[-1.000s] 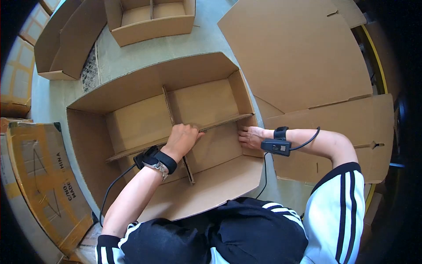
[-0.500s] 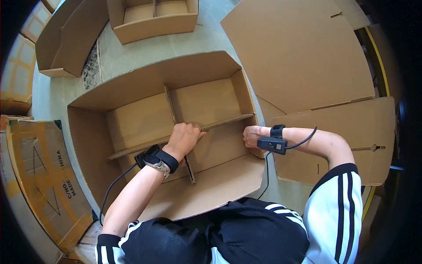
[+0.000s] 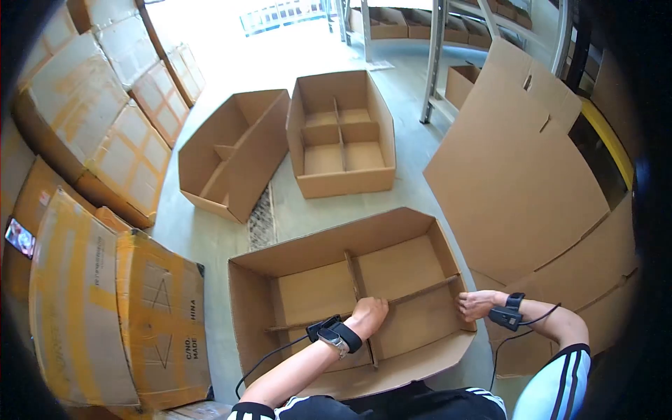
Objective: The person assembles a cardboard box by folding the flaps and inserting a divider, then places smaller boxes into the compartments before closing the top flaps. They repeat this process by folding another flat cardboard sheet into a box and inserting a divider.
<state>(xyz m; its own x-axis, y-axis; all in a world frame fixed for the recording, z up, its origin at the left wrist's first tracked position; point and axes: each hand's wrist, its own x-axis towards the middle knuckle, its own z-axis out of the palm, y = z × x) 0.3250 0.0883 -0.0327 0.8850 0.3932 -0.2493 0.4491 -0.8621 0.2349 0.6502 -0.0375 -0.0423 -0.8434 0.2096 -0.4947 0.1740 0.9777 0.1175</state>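
An open cardboard box point(image 3: 248, 297) lies in front of me, split into compartments by crossed cardboard dividers point(image 3: 423, 288). My left hand point(image 3: 369, 315) is closed on the dividers near where they cross; its fingertips are partly hidden. At the box's right wall, my right hand point(image 3: 477, 304) has its fingers curled over the edge, close to the end of the long divider. Both wrists carry black straps with small cabled devices.
Two more divided boxes, one tilted point(image 3: 262, 164) and one upright point(image 3: 383, 178), stand beyond mine. Flat cardboard sheets point(image 3: 518, 182) lean at right, near a metal rack point(image 3: 434, 63). Taped cartons point(image 3: 164, 315) are stacked at left, with a phone point(image 3: 20, 238) beside them.
My view has tilted up and shifted, so the box appears lower and more of the room shows. Both hands stay at nearly the same places on the box.
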